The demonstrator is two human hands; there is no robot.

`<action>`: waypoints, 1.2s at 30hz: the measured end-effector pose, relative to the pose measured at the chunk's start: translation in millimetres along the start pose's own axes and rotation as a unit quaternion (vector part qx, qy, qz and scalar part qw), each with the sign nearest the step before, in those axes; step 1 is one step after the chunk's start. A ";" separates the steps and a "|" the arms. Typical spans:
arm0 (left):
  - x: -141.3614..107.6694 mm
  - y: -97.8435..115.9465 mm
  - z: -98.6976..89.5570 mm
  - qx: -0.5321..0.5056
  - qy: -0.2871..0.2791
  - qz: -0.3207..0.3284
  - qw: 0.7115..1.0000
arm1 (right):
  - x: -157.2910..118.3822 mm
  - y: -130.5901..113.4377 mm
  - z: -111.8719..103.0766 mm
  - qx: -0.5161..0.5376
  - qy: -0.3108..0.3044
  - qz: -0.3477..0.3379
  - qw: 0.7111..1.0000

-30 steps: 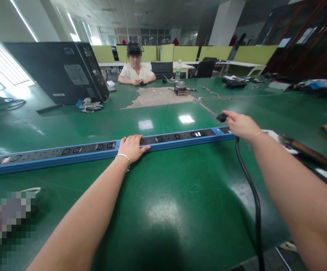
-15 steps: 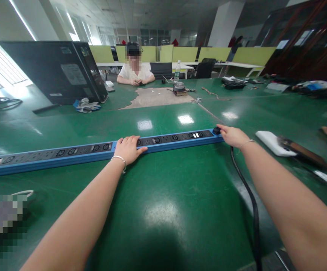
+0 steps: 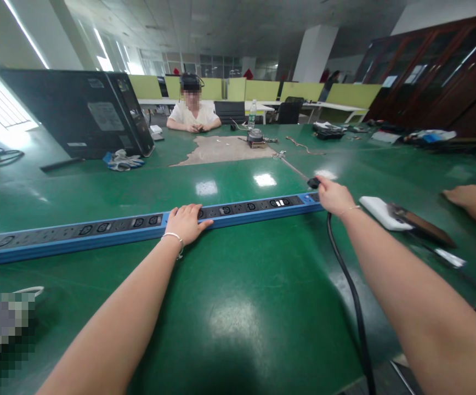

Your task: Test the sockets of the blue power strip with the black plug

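"Two hands attended one strip (image 3: 238,211). Where did it lie?"

"Across the tabletop (image 3: 230,274), well in from the near edge. The left hand (image 3: 185,224) lay over it, thumb spread; whether it clasped could not be told. The right hand (image 3: 335,198) pinched a plug (image 3: 313,182), fingers closed, by the strip's right end."

"Which step was this?"

"Apparently, positioning the plug while the strip was steadied. The next move seemed to call for careful alignment and a firm left hand."
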State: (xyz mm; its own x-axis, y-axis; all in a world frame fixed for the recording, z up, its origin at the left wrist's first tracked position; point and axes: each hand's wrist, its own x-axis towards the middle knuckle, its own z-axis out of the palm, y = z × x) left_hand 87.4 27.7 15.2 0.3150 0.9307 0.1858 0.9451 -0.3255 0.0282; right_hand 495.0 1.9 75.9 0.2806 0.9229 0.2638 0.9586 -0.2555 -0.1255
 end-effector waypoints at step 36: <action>0.1 -1.4 3.9 0.007 0.012 -0.003 1.000 | -14.7 -28.6 26.9 -0.093 -0.089 -0.028 0.991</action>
State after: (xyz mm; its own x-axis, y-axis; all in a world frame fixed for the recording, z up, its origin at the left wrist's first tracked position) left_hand 86.5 29.0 11.3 0.3073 0.9285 0.2087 0.9482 -0.3174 0.0159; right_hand 462.2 3.4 49.9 0.2301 0.9689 0.0908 0.9693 -0.2365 0.0669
